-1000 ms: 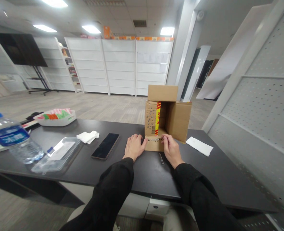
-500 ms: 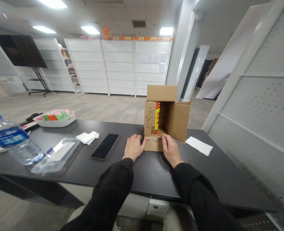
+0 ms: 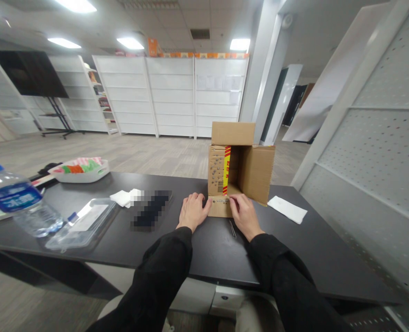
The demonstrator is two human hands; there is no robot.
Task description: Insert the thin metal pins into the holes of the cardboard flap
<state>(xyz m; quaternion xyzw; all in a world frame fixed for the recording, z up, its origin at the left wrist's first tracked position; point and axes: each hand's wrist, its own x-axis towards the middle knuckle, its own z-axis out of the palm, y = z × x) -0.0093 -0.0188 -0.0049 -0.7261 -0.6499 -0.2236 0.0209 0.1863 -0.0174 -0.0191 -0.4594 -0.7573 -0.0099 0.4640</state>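
A cardboard box (image 3: 258, 173) stands on the desk with its opening facing me. Small shiny pieces sit in a row on its lowered front flap (image 3: 220, 212), too small to name. My left hand (image 3: 193, 210) lies beside that flap, fingers spread on the desk and thumb at the flap's edge. Above the right end of the row, my right hand (image 3: 244, 212) has thumb and index finger pinched together; whatever is between them is hidden. Tweezers or a similar thin metal tool (image 3: 232, 228) lie on the desk just below the flap.
On the left are a phone-shaped dark object (image 3: 151, 211), blurred out, a clear plastic case (image 3: 87, 223), a water bottle (image 3: 21, 203) and a white basket (image 3: 83, 175) with colourful contents. A folded tissue (image 3: 287, 210) lies right of the box. A perforated panel (image 3: 374, 152) borders the desk's right side.
My right fingertips have shifted slightly left along the row of small pieces on the flap. My left hand and the box stay in place.
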